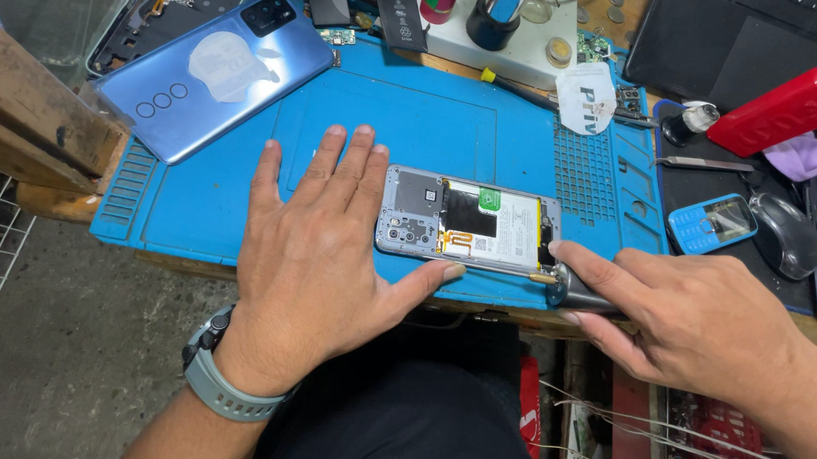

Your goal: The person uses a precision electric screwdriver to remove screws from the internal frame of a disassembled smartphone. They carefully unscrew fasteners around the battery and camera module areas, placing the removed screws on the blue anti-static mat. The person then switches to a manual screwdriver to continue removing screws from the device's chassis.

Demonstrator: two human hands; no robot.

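An opened smartphone (468,220) with its back removed lies on a blue work mat (404,119), showing a white battery, boards and a camera module. My left hand (322,252) rests flat on the mat beside the phone's camera end, fingers spread, with the thumb pressed along the phone's near edge. My right hand (697,318) grips a grey screwdriver (572,291) whose tip sits at the phone's lower right corner. A grey watch is on my left wrist.
The phone's blue back cover (209,78) lies at the mat's far left. A black laptop (739,22), a red case (780,108), a small blue keypad phone (711,223), a mouse (788,231), tweezers (699,163) and a white tool stand (510,32) crowd the right and back.
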